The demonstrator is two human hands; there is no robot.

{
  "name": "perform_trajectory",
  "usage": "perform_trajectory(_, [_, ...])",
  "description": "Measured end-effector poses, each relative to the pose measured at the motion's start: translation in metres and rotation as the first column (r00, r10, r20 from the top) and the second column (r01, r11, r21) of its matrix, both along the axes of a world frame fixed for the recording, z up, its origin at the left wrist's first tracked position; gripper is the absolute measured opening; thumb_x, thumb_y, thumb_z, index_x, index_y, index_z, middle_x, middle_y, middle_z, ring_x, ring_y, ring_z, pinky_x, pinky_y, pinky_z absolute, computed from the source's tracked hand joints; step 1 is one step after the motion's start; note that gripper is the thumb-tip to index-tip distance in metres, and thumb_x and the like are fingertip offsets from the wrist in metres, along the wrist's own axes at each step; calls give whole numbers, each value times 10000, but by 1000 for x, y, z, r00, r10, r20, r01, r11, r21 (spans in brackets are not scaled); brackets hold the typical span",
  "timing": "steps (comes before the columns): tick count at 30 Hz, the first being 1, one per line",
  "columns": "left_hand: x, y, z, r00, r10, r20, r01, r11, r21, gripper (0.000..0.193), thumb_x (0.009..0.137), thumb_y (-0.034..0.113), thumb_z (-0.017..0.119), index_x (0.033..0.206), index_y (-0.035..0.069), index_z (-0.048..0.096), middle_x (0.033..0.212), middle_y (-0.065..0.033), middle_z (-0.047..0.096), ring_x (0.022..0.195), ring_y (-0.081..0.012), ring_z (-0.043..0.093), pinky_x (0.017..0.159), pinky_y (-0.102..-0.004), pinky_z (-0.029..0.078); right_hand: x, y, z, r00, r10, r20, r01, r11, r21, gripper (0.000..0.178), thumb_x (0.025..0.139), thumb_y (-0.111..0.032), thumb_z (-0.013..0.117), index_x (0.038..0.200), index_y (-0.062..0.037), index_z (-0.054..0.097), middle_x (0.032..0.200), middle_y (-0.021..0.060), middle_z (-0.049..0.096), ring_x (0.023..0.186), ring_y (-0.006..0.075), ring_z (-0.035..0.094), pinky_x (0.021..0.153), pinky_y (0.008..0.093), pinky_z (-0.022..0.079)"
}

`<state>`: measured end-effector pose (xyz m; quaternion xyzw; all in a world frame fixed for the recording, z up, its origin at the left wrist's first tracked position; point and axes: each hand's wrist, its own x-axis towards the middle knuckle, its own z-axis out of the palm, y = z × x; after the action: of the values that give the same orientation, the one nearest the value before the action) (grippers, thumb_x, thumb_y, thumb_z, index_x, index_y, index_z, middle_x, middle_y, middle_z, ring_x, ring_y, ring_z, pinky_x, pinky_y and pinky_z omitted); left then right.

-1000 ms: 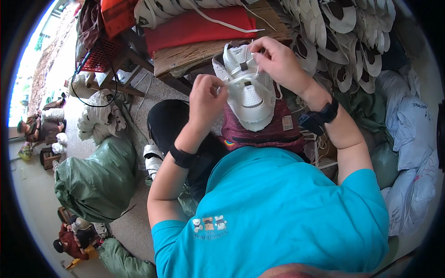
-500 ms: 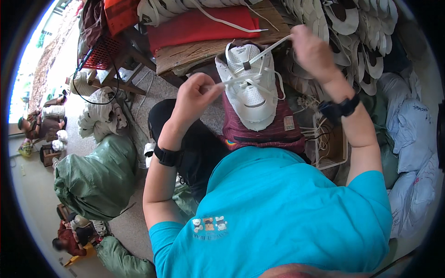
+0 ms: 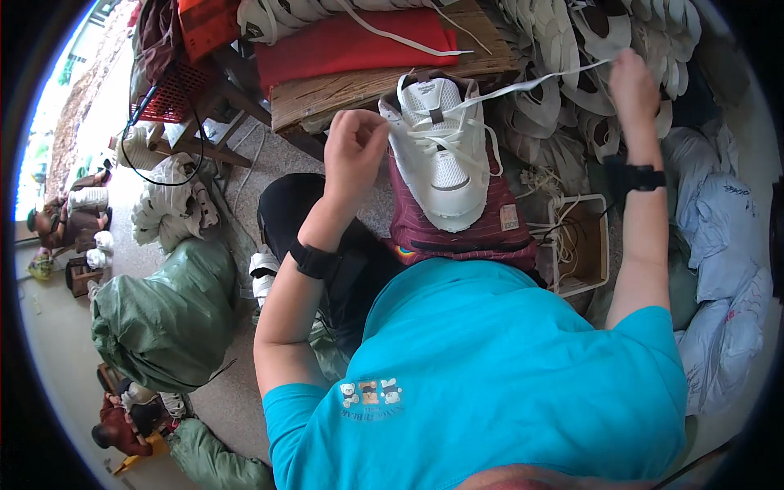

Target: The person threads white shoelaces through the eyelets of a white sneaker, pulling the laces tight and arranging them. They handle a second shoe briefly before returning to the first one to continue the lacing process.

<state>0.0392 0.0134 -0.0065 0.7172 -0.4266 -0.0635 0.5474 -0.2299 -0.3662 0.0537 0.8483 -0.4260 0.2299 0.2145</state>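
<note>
A white shoe upper (image 3: 451, 192) with partly threaded laces lies on the maroon cloth (image 3: 506, 237) over my lap, its toe toward me. My right hand (image 3: 635, 94) is raised at the far right, closed on the end of a white shoelace (image 3: 535, 83). That lace runs, slightly slack, from the upper's eyelets. My left hand (image 3: 355, 151) is at the upper's left edge, fingers curled together by the eyelet row. What they pinch, if anything, is hidden.
A wooden bench (image 3: 327, 102) ahead holds red cloth (image 3: 351, 53) and more white uppers. Many shoe uppers (image 3: 563, 49) hang at the far right. A bin of laces (image 3: 600, 253) stands right of my lap; green sacks (image 3: 167, 314) and white bags (image 3: 727, 237) flank me. Other people sit at left.
My right hand has swung outward to the right, drawing the lace out longer. My left hand has moved slightly up and right, against the upper's edge.
</note>
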Motion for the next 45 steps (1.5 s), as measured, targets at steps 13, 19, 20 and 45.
perform_trajectory(13, [8, -32, 32, 835, -250, 489, 168, 964, 207, 182, 809, 117, 720, 937, 45, 612, 1083, -121, 548, 883, -286, 623, 738, -367, 525, 109, 230, -17, 608, 777, 162, -780, 545, 308, 292, 788, -245, 732, 916, -46, 560, 941, 111, 559, 845, 312, 626, 737, 418, 517])
perform_trajectory(19, [4, -24, 34, 927, -217, 307, 146, 960, 238, 165, 824, 85, 678, 909, 30, 548, 849, -98, 593, 726, -280, 627, 678, -336, 514, 104, 222, -5, 565, 825, 3, -774, 530, 346, 151, 833, -145, 670, 883, -25, 592, 918, 124, 577, 869, 321, 610, 714, 410, 485])
perform_trajectory(20, [5, -20, 31, 931, -211, 299, 142, 961, 236, 163, 830, 75, 671, 917, 31, 541, 818, -91, 592, 700, -263, 628, 663, -325, 510, 102, 218, -5, 568, 822, 53, -755, 494, 431, 150, 836, -143, 670, 880, -19, 598, 922, 118, 581, 864, 303, 612, 719, 398, 484])
perform_trajectory(45, [64, 68, 15, 822, 330, 464, -408, 910, 76, 248, 868, 124, 729, 1101, 83, 655, 1095, -115, 563, 739, -163, 625, 703, -284, 541, 118, 180, -1, 585, 743, 324, -761, 365, 537, 124, 859, -107, 628, 953, -29, 608, 934, 114, 526, 858, 295, 611, 762, 391, 494])
